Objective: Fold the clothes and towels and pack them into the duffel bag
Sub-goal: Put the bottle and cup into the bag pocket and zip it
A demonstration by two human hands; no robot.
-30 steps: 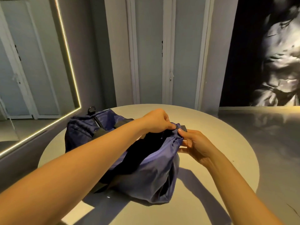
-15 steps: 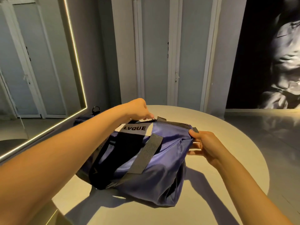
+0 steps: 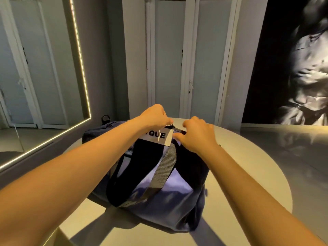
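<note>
Pinching the zipper pull [image 3: 171,125], the left hand [image 3: 154,115] sits atop the blue duffel bag [image 3: 170,192]; the right hand [image 3: 196,136] grips its top fabric alongside, on the round table [image 3: 252,167].

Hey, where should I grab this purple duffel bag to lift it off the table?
Take the grey webbing strap near its top, just below the white label. It lies flat against the near side of the duffel bag, so slide your fingers under it from the near side, then lift upward.
</note>
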